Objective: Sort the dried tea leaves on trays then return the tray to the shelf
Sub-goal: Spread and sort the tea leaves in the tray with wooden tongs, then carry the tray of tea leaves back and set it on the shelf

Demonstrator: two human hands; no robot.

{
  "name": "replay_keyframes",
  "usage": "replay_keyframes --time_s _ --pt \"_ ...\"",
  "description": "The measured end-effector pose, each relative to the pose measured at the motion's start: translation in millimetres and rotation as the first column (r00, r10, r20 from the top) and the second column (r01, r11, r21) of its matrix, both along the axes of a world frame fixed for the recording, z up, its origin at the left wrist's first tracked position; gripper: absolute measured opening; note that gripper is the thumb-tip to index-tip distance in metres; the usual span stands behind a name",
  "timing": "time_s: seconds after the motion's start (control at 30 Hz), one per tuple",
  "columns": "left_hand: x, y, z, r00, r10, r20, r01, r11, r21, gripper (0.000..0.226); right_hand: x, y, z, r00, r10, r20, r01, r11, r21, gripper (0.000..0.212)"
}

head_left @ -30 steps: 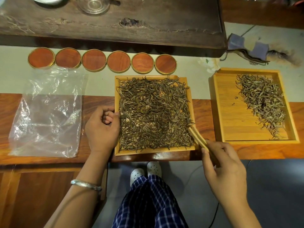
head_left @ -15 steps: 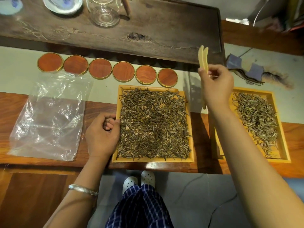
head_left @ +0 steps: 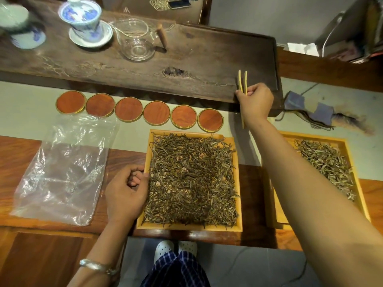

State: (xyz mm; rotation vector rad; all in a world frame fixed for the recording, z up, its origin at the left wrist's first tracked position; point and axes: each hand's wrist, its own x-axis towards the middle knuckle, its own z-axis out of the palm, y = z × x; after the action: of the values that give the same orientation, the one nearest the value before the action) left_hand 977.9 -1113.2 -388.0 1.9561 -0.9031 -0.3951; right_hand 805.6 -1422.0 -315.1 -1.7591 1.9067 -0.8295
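A square bamboo tray point(head_left: 189, 227) lies in front of me, covered with dark dried tea leaves point(head_left: 191, 179). My left hand point(head_left: 126, 193) is curled in a loose fist against its left rim, holding nothing that I can see. To the right, a second bamboo tray point(head_left: 350, 154) carries a smaller strip of paler tea leaves point(head_left: 327, 164); my right forearm crosses over its left part. My right hand point(head_left: 256, 102) is stretched far forward to the edge of the dark tea board, gripping pale bamboo tongs point(head_left: 242, 81) with their tips pointing away.
A dark wooden tea board point(head_left: 186, 65) spans the back, bearing a blue-white lidded cup point(head_left: 83, 19) and a glass pitcher point(head_left: 136, 44). Several round red coasters point(head_left: 128, 109) line its front. A clear plastic bag point(head_left: 66, 168) lies left. A brush and cloth point(head_left: 323, 114) lie right.
My right hand lifted the tongs off the near tray's right corner and carried them forward to the tea board's edge. The left hand stayed at the tray's rim. My view tilted up.
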Motion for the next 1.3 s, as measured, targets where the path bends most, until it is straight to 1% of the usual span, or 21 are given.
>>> replay_keyframes --time_s 0.2,0.3,0.33,0.37,0.4,0.47,0.53,0.57,0.6,0.7,0.83,0.87,0.93,1.0,1.1,1.17,1.23,1.3 --pt "0.5 0.1 -1.3 1.000 0.023 -0.012 -0.022 1.000 0.012 0.013 -1.0 -7.3 -0.5 0.997 0.027 -0.078 -0.023 0.999 0.044 0.026" --pt "0.6 -0.1 -2.4 0.999 0.026 -0.026 -0.026 1.000 0.014 0.015 -1.3 -2.2 6.8 0.997 0.043 -0.071 -0.039 0.998 0.046 0.051" --pt "0.6 -0.4 -2.6 0.999 0.026 -0.030 -0.025 1.000 0.015 0.015 -2.7 2.0 11.4 0.997 0.041 -0.060 -0.039 0.999 0.030 0.057" --pt "0.6 -0.6 -2.8 0.999 0.024 -0.030 -0.023 1.000 0.018 0.015 -5.1 8.7 17.2 0.998 0.039 -0.044 -0.039 0.999 0.002 0.058" --pt "0.7 -0.4 -2.6 0.999 0.021 -0.030 -0.020 1.000 0.022 0.014 -10.1 18.0 22.9 0.999 0.041 -0.025 -0.042 0.999 -0.030 0.055" --pt "0.3 -0.5 -0.5 0.999 0.022 -0.038 -0.021 0.999 0.031 0.013 -25.9 46.2 32.6 0.997 0.062 0.042 -0.058 0.995 -0.080 0.043" --pt "-1.0 -2.0 2.8 0.999 0.028 -0.034 -0.027 0.998 0.051 0.012 -48.4 85.0 34.3 0.989 0.068 0.135 -0.057 0.995 -0.080 0.028" --pt "-1.3 -2.1 4.6 0.999 0.031 -0.023 -0.030 0.998 0.061 0.011 -59.8 107.0 30.4 0.988 0.065 0.142 -0.058 0.997 -0.052 0.021" --pt "-1.8 -2.8 6.4 0.999 0.031 -0.013 -0.030 0.997 0.065 0.010 -70.4 128.5 24.8 0.990 0.063 0.122 -0.063 0.998 -0.008 0.018" --pt "-1.9 -3.1 10.5 1.000 0.016 0.000 -0.016 0.998 0.059 0.015 -93.9 181.5 1.9 0.994 0.104 0.027 -0.106 0.989 0.099 0.022" --pt "-0.7 -2.0 13.0 0.989 -0.071 0.128 0.056 0.991 0.122 0.025 -98.9 210.5 -18.5 0.957 0.241 -0.162 -0.220 0.966 0.138 0.025" --pt "-0.2 -1.6 13.7 0.985 -0.095 0.147 0.074 0.987 0.141 0.027 -97.1 212.5 -21.3 0.945 0.265 -0.191 -0.240 0.960 0.146 0.024" --pt "2.7 -0.9 15.6 0.981 -0.131 0.142 0.107 0.981 0.163 0.028 -90.2 212.9 -24.4 0.937 0.286 -0.200 -0.257 0.953 0.159 0.023" --pt "5.1 0.1 17.1 0.974 -0.173 0.144 0.147 0.973 0.178 0.028 -84.9 213.1 -25.2 0.946 0.284 -0.158 -0.260 0.952 0.160 0.023" --pt "6.1 0.5 19.8 0.968 -0.193 0.159 0.162 0.969 0.187 0.025 -81.3 213.1 -24.1 0.969 0.247 0.025 -0.248 0.956 0.154 0.027" --pt "7.9 0.8 20.7 0.977 -0.171 0.125 0.149 0.974 0.170 0.022 -80.2 213.2 -24.8 0.967 0.237 0.097 -0.250 0.953 0.171 0.029" --pt "10.4 2.8 20.6 0.976 -0.192 0.099 0.174 0.970 0.167 0.022 -80.3 214.1 -26.0 0.966 0.214 0.148 -0.240 0.953 0.187 0.028" --pt "10.8 6.8 21.7 0.973 -0.217 0.079 0.203 0.967 0.154 0.023 -79.4 216.2 -25.1 0.958 0.169 0.231 -0.219 0.952 0.212 0.028"
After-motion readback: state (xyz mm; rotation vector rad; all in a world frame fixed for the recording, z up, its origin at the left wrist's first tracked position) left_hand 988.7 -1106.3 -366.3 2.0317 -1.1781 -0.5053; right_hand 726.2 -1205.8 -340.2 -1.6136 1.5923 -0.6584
